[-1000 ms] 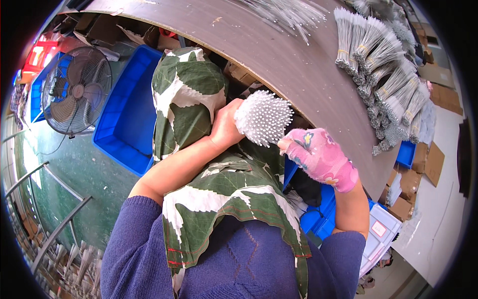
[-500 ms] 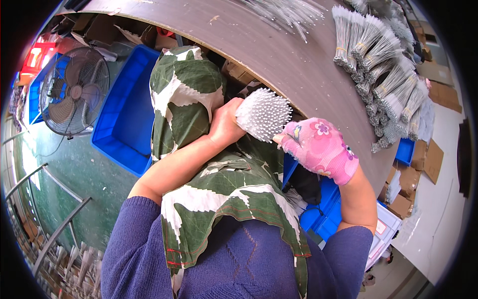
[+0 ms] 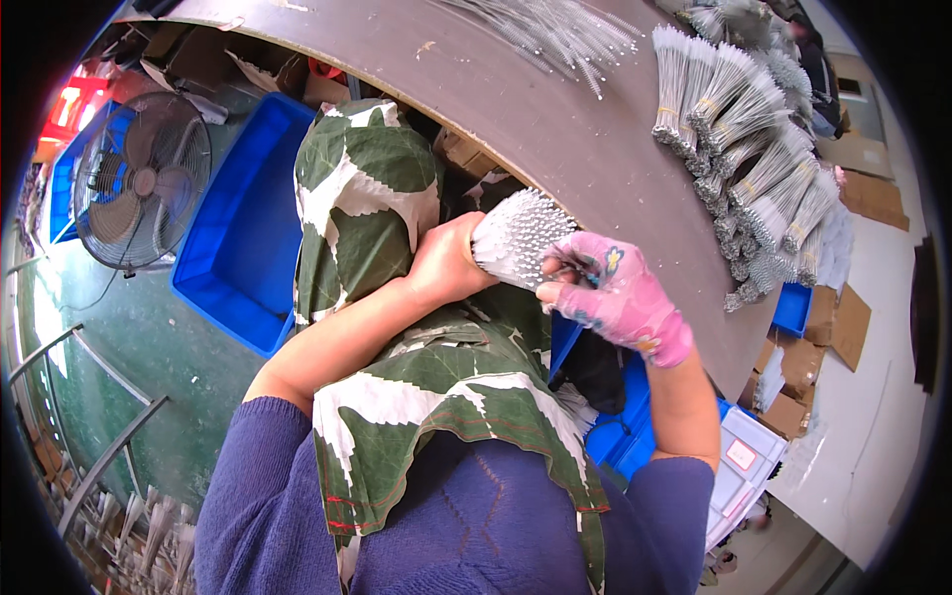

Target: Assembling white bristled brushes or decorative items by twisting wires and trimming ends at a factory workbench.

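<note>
My left hand (image 3: 448, 260) is wrapped round a thick bundle of thin silvery-white wire sticks (image 3: 523, 234), held above my lap. Their small white tips fan out toward the table. On my right hand (image 3: 620, 297) is a pink flowered glove that leaves the fingertips bare. Its thumb and fingers are drawn together in a pinch at the bundle's right edge. Whatever is between those fingertips is too small to make out. A green-and-white leaf-patterned apron (image 3: 372, 193) covers my lap below the bundle.
The brown table (image 3: 595, 129) curves ahead of me, with loose wire sticks (image 3: 555, 35) on it and several tied bundles (image 3: 734, 129) at right. A blue bin (image 3: 243, 228) and a fan (image 3: 144, 183) stand left. At lower right is a white crate (image 3: 739, 466).
My right hand has turned and come lower and slightly left, its fingers now pinching at the bundle's edge. The bundle in my left hand has tilted, showing more of the sticks' sides.
</note>
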Demonstrator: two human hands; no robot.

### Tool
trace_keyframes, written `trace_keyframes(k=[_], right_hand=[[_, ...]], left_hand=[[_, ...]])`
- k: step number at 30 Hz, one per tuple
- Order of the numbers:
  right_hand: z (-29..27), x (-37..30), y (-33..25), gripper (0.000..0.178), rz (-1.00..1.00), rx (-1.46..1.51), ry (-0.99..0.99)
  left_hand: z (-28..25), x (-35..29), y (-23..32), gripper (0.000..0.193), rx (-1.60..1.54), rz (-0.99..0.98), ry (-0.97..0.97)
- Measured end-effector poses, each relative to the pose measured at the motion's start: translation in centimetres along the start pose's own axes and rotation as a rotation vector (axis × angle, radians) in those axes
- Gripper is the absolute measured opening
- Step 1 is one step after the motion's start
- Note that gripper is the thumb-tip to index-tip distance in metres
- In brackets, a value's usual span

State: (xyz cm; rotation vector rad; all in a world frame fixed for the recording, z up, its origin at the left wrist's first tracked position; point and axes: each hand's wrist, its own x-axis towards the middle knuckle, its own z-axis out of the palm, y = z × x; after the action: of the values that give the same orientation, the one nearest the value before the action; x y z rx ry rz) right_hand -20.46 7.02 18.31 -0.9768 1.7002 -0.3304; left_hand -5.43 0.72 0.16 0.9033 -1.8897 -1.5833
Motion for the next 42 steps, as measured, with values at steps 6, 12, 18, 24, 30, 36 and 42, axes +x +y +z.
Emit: trace_keyframes(k=[6, 12, 18, 24, 30, 36, 42], right_hand=[[1.8, -1.0, 2.1, 0.020, -0.349, 0.180, 0.375], [2.1, -0.4, 4.1, 0.018, -0.492, 0.051, 0.499], [1.4, 0.7, 5.4, 0.032, -0.645, -0.356, 0.721], [0.4, 1.9, 6.2, 0.027, -0.604, 0.095, 0.492], [0.3, 1.4, 5.6, 0.030, -0.667, -0.153, 0.514], [1.4, 0.4, 4.6, 0.029, -0.741, -0.257, 0.535], [2.5, -0.8, 3.9, 0.025, -0.665, -0.132, 0.488]], left_hand=[[-1.9, -0.5, 4.2, 0.054, 0.110, -0.097, -0.207], [-1.6, -0.4, 3.4, 0.079, 0.101, -0.092, -0.281], [-0.3, 0.4, 2.6, 0.086, 0.111, -0.109, -0.293], [-0.1, -0.1, 2.8, 0.080, 0.105, -0.010, -0.194], [-0.3, -1.0, 4.1, 0.065, 0.151, 0.263, 0.131], [-1.7, -1.9, 6.1, 0.031, 0.264, 0.602, 0.121], [-2.0, -2.7, 7.5, 0.016, 0.069, 0.487, 0.046]])
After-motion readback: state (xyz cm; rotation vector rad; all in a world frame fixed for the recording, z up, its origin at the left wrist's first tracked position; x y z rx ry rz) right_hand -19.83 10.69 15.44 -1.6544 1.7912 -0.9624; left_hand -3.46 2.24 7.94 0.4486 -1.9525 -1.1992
